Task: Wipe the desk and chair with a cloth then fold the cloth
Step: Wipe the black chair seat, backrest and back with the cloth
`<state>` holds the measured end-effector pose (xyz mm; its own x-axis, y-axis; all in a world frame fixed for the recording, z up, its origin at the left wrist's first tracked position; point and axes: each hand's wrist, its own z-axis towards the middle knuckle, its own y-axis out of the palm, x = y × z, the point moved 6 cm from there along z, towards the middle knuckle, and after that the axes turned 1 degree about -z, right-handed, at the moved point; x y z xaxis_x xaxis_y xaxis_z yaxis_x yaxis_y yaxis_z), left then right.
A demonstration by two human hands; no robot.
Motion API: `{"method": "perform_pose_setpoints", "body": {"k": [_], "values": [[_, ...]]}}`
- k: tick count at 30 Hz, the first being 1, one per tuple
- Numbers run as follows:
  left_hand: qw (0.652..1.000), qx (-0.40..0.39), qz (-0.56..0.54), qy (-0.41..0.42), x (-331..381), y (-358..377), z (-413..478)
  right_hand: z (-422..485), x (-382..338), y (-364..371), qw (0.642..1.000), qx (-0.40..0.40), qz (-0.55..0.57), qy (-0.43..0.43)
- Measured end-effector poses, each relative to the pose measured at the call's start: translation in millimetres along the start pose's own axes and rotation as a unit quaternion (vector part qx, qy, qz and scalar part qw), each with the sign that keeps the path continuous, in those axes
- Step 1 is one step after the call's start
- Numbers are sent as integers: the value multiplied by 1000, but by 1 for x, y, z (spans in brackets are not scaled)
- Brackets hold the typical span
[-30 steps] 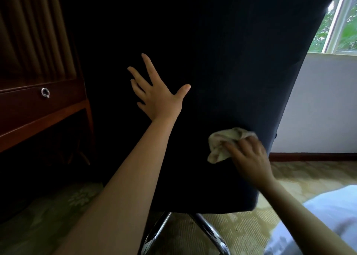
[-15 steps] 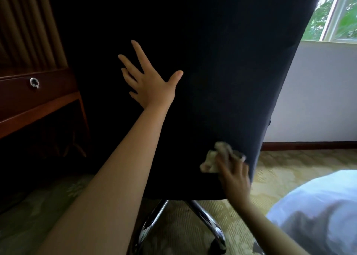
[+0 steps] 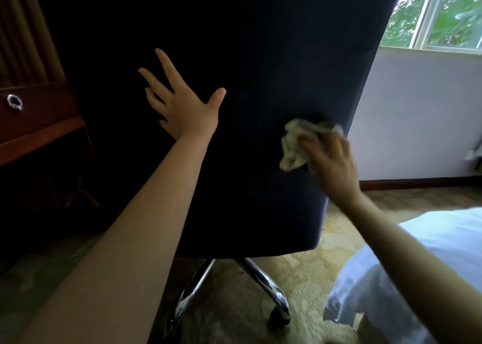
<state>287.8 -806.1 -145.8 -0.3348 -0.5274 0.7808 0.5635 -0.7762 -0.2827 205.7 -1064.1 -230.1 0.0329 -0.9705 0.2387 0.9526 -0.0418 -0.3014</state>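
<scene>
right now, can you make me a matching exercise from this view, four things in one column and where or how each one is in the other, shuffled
Column one:
1. left hand
2. cloth
3. chair legs
4. ring pull

Column two:
a. shiny metal, standing on the carpet
b. bunched in the right hand, against the chair back near its right edge
c. fingers spread, palm against the chair back
d. on the wooden drawer at far left

Pairs: 1-c, 2-b, 3-a, 4-d
</scene>
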Motion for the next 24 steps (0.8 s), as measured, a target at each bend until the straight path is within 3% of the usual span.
{"method": "perform_pose_setpoints", "body": {"k": [4, 7, 11, 15, 19, 24], "values": [[1000, 2, -4, 3, 0, 2, -1, 45, 19, -17, 996, 59, 3, 72], [1000, -1, -10, 8, 0, 3, 0, 17, 0, 3, 996, 77, 24, 33], [1000, -2, 1, 11, -2, 5, -1, -108, -56, 52, 996, -42, 44, -68], [1000, -5, 10, 8, -1, 6, -2, -193, -96, 75, 973, -151, 74, -156], [1000, -23, 9, -5, 3, 6, -2, -134, -77, 67, 977, -129, 78, -149], [999, -27, 17, -4, 5, 8, -6, 26, -31, 16, 996, 11, -39, -75]]}}
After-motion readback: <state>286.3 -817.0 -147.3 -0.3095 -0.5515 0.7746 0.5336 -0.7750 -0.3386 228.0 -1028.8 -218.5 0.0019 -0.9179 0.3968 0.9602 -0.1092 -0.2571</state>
